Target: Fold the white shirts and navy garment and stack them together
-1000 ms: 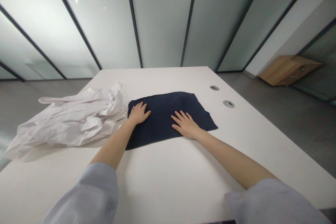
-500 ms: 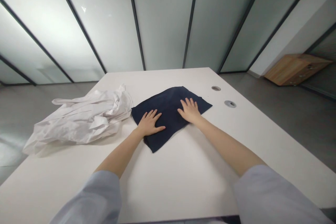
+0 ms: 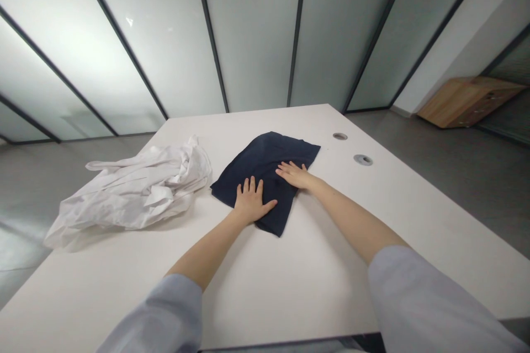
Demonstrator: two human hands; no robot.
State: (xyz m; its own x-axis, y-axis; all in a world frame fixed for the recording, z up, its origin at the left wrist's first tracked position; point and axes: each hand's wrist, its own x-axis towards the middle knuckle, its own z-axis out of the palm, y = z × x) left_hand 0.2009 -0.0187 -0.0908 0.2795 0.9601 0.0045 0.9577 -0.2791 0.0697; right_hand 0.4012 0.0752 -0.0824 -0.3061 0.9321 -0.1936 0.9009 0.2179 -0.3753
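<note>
A dark navy piece of clothing or cloth point(image 3: 265, 157) lies flat on the white table point(image 3: 323, 287), turned at an angle; its exact kind does not show. My left hand point(image 3: 250, 204) rests palm down on its near left part, fingers spread. On its right part lies my right hand point(image 3: 293, 174), also flat with the fingers stretched out and pointing left. Neither hand grips the fabric. To the left of the cloth sits a crumpled heap of white fabric point(image 3: 141, 187), apart from both hands.
Two round cable holes, a farther one point(image 3: 340, 136) and a nearer one point(image 3: 363, 160), are set in the table's right side. Frosted glass panels point(image 3: 252, 33) stand behind the far edge. A wooden cabinet point(image 3: 459, 102) is on the floor at the far right.
The navy cloth has turned counterclockwise under my hands, its near corner swinging right. My left hand has moved right, and my right hand has tilted leftward. The view has shifted slightly.
</note>
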